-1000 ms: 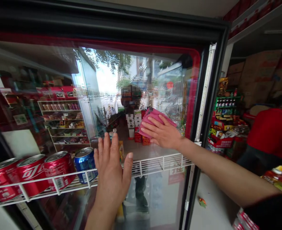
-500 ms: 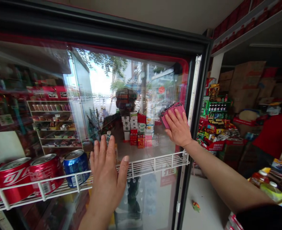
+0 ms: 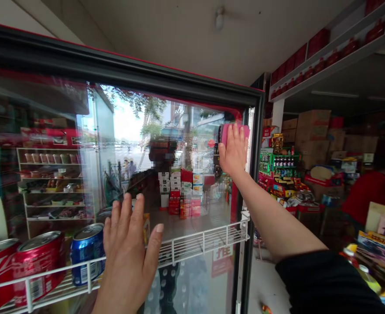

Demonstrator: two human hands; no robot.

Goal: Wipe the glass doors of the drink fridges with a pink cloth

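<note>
My right hand (image 3: pixel 234 148) presses a pink cloth (image 3: pixel 245 131) flat against the glass door pane (image 3: pixel 208 200), close to the door's right edge. The fingers lie extended over the cloth, and its dark, ruffled edge shows on the left. Lower down, my left hand (image 3: pixel 128 253) is raised with fingers stretched and thumb apart, holding nothing. It is in front of the white wire rack (image 3: pixel 205 245) on the door; whether it touches the rack or glass I cannot tell. A blue can (image 3: pixel 86 253) stands on the rack just left of that hand, beside red cans (image 3: pixel 40 261).
A black door frame (image 3: pixel 192 87) borders the glass, which carries reflections of a street and shelves. On the right are stacked cardboard boxes (image 3: pixel 313 131), a green drinks rack (image 3: pixel 282 161), a person in a red top (image 3: pixel 364 196) and bottles (image 3: pixel 367 277).
My right hand has slid the pink cloth up the glass, toward the door's upper right corner. The view has tilted upward, showing more ceiling. My left hand remains spread near the rack.
</note>
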